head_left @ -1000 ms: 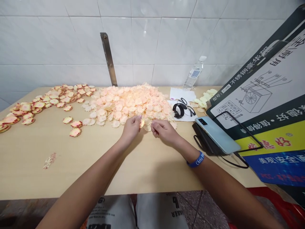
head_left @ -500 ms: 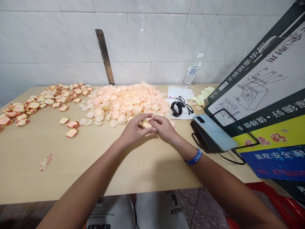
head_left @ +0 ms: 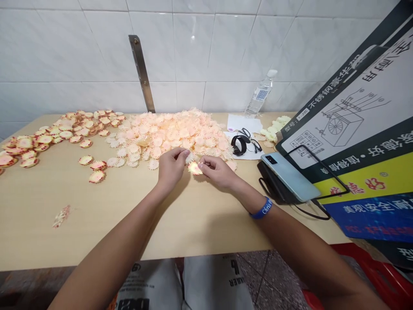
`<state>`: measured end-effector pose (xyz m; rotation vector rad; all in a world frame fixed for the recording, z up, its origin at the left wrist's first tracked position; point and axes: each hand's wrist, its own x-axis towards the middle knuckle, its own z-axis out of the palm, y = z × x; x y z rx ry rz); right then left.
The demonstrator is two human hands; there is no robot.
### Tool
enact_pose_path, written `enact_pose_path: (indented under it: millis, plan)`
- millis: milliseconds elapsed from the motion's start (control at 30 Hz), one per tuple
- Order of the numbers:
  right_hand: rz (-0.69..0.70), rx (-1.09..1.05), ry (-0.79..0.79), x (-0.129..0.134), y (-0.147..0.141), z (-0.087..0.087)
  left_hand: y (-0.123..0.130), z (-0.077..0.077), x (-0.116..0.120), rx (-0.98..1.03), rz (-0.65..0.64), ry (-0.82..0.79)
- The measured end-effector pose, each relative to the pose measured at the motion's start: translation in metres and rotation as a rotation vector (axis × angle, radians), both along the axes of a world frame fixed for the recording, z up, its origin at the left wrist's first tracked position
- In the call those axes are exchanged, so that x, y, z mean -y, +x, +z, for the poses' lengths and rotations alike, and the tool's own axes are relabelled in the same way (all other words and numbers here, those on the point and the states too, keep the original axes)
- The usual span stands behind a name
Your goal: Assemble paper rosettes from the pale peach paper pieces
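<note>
Between finger and thumb of my right hand (head_left: 217, 171) is a yellow flower-shaped piece with red-tipped edges (head_left: 195, 168). My left hand (head_left: 172, 165), just left of it, pinches a thin pale, frilly petal piece (head_left: 189, 158). The two hands are apart, above the near edge of a large heap of pale pink frilly pieces (head_left: 174, 131). Thicker red-edged stacks (head_left: 66, 134) spread over the left of the table, three of them lying separately nearer me.
A water bottle (head_left: 260, 94), glasses (head_left: 254, 144) and a black watch (head_left: 239, 145) are beyond my right hand. A phone (head_left: 290, 176) leans at the right, beside a large printed box (head_left: 351, 125). Pale yellow pieces (head_left: 277, 128) lie near the box. Small scraps (head_left: 61, 216) lie front left.
My hands have moved apart, my left hand shifting left with a thin pale piece. The yellow piece, partly hidden between the hands before, now shows in my right hand.
</note>
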<state>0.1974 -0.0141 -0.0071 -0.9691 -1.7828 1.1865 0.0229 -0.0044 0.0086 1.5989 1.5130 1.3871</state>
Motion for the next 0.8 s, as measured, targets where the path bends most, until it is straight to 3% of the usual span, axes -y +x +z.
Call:
enact_pose_path:
  millis: [100, 167, 267, 400, 600, 667, 800]
  plan:
    - [0.030, 0.021, 0.010, 0.001, 0.002, -0.002, -0.023, 0.000, -0.016, 0.045, 0.280, 0.042]
    - [0.012, 0.014, 0.002, 0.001, 0.003, -0.004, -0.040, 0.000, -0.025, 0.032, 0.361, 0.126]
    - [-0.058, -0.013, 0.004, -0.001, 0.002, -0.006, -0.048, 0.001, -0.029, -0.095, 0.229, 0.232]
    - [-0.102, -0.036, 0.029, -0.004, 0.001, -0.010, -0.031, 0.003, -0.018, -0.247, 0.017, 0.278]
    - [-0.212, 0.009, 0.128, -0.003, 0.001, -0.009, 0.000, 0.004, 0.004, 0.009, -0.478, -0.186]
    - [-0.210, 0.011, 0.131, -0.003, 0.001, -0.009, 0.005, 0.003, 0.008, 0.003, -0.517, -0.246]
    - [-0.208, -0.018, 0.107, -0.006, 0.001, -0.010, 0.008, 0.001, 0.010, 0.026, -0.410, -0.283]
